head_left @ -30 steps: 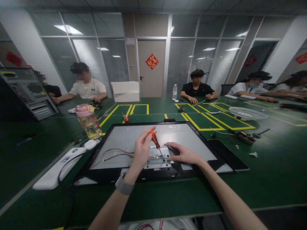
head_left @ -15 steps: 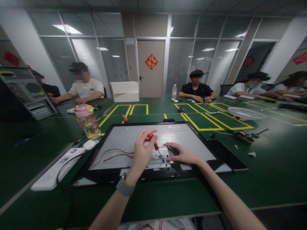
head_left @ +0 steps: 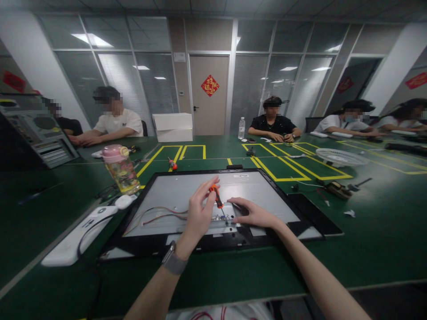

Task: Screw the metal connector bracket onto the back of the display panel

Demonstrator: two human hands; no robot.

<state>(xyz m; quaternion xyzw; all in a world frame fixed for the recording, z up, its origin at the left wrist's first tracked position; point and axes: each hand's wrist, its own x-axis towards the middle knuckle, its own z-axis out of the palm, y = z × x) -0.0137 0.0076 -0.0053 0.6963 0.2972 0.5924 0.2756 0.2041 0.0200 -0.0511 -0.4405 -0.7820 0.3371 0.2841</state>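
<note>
My left hand (head_left: 201, 208) has its fingers closed on the orange and black handle of a screwdriver (head_left: 216, 196). The tool leans, its tip down at a small metal bracket with a circuit board (head_left: 222, 218). That board lies on the grey back of a flat display panel (head_left: 167, 189) with a black frame. Close to the board's right end rests my right hand (head_left: 255, 213), thumb and fingers apart around the bracket's edge, holding nothing I can see. Thin coloured wires (head_left: 156, 213) run left from the board, partly hidden by my left hand.
Left of the panel are a white power strip (head_left: 75, 238) and a pink-lidded bottle (head_left: 120, 169). A black flat slab (head_left: 315, 215) lies to the right, with a dark tool (head_left: 338, 189) beyond. A white fan grille (head_left: 342, 156) is farther back. Several people sit across the green table.
The screwdriver's handle and tip have shifted slightly right, and my left fingers have straightened somewhat around the handle. My right hand stays in place.
</note>
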